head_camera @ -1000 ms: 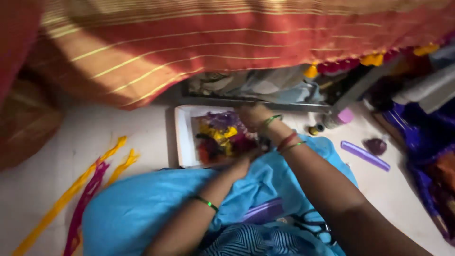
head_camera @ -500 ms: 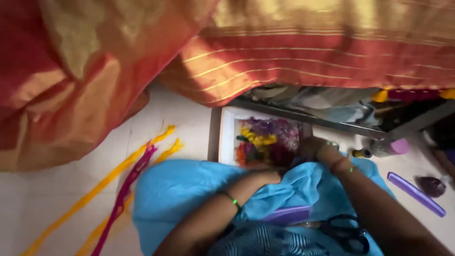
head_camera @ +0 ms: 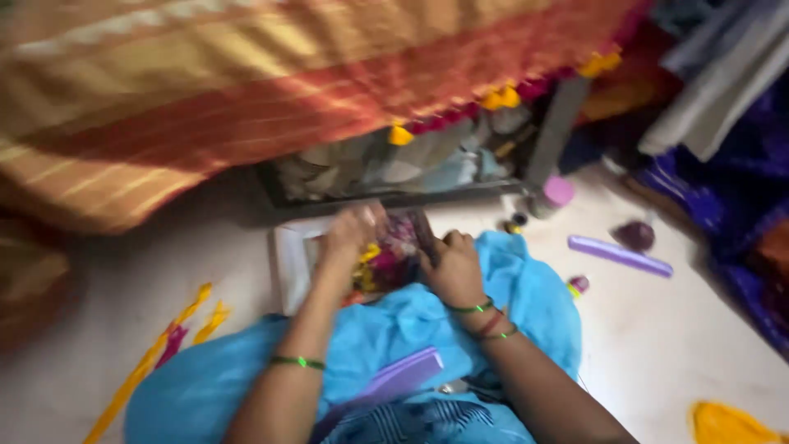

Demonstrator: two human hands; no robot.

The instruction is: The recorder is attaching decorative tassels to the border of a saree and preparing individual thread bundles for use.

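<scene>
Fingers (head_camera: 362, 220) over white floor (head_camera: 682, 345).

We're down on the pale floor (head_camera: 674, 345) of a home, looks like a bedroom used for sewing. A red and gold striped cloth (head_camera: 246, 99) hangs off what may be a bed, tassels (head_camera: 501, 99) along its edge. Blue cloth (head_camera: 526, 296) spreads across the floor, more purple cloth (head_camera: 740, 181) heaped at the right edge, ribbons (head_camera: 156, 362) at the left.

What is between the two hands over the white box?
In the head view, a heap of colourful threads in the white box lies between the left hand and right hand.
</scene>
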